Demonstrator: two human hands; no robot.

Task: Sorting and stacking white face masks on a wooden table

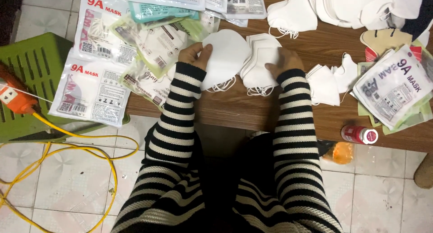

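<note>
Left hand (195, 54) pinching one flat white folded face mask (225, 57) by its left edge, thumb on top, fingers curled underneath. Right hand (283, 61) pressed flat-ish on a fanned stack of white folded masks (259, 64), fingers closed over the stack's right side; grip underneath hidden. Single mask overlapping the stack's left edge, both sitting near the front edge of the brown wooden tabletop (234, 106), ear loops trailing toward that edge.

Left of the hands: printed plastic mask packets (92, 91) spread thick, several overhanging the tabletop's left edge above a green slatted plastic crate (36, 66). No free room that side.

Right of the hands: small loose white masks (331, 82) just beside the right wrist, then a pile of sealed mask packets (394, 86) reaching the right frame edge. Red-and-white small bottle (359, 134) lying right at the front edge.

Far side: large heap of white masks (356, 5) top right, smaller white mask bundle (291, 14) top centre. Bare wood strip between those and the hands, plus a bare patch in front of the wrists.

Floor left: orange power strip (16, 97) with yellow cable (81, 147) looping across pale tiles.
</note>
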